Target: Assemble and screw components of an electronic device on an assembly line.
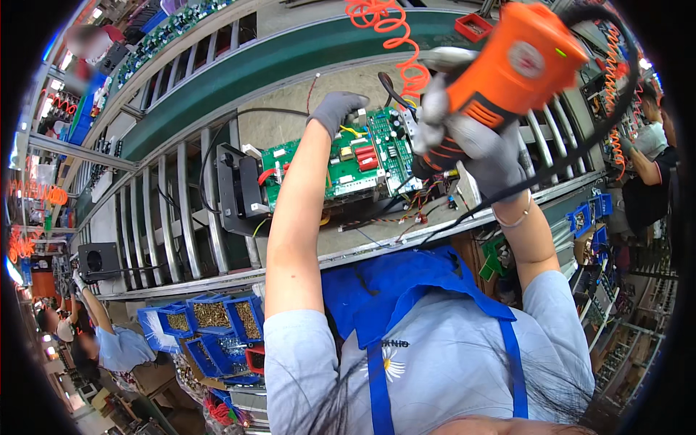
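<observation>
My right hand (482, 141), in a grey-and-white glove, is wrapped round an orange corded power screwdriver (511, 65). The tool is tilted, its dark lower end over the right end of a green circuit board (312, 163); its tip is hidden. At the board's far edge is my left hand (337, 110), in a grey glove. Its fingers are bent and close together, and what they pinch, if anything, does not show. The board carries red and yellow parts and has loose wires along its near side. A black metal panel (239, 181) stands at its left end.
Metal rollers (167, 210) run left of the board, with a green belt (290, 61) beyond. A coiled orange hose (395, 32) hangs behind. The tool's black cable (558, 174) loops across the right. Blue bins of small hardware (210, 314) sit at lower left. Other people work at both sides.
</observation>
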`<state>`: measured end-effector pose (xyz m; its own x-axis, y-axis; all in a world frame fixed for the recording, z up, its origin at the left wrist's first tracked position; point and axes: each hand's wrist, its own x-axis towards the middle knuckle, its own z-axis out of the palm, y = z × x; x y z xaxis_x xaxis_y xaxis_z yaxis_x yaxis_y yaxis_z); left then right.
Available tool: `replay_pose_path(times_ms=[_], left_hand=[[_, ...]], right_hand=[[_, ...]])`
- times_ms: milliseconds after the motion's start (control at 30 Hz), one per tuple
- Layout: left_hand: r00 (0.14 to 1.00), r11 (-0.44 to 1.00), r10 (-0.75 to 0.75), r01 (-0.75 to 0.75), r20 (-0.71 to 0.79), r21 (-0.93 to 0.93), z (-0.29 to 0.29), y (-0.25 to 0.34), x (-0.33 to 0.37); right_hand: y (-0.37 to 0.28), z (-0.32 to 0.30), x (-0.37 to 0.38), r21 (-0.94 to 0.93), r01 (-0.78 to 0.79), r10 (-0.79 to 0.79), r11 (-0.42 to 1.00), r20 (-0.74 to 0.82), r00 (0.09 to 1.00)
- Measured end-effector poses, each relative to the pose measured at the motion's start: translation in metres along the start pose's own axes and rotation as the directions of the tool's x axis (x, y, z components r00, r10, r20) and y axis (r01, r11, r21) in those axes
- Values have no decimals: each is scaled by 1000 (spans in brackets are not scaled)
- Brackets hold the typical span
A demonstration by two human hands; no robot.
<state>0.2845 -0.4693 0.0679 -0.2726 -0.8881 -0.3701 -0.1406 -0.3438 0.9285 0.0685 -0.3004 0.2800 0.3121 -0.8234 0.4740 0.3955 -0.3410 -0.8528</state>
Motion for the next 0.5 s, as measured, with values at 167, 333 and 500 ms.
replay_pose_path(times_ms=[167,333,500], left_hand=[[992,615,25,-111,-122,-780,-18,40,-42],[988,685,126,-149,-85,-713,12,60,-122],[980,546,130,55,150,-836,42,20,-166]], right_hand=[[-30,-13,-5,219,255,-254,942,-34,967],[-53,-35,-21,204,459,-445,865,-114,888],[-41,-12,-14,191,694,-651,694,-245,718]])
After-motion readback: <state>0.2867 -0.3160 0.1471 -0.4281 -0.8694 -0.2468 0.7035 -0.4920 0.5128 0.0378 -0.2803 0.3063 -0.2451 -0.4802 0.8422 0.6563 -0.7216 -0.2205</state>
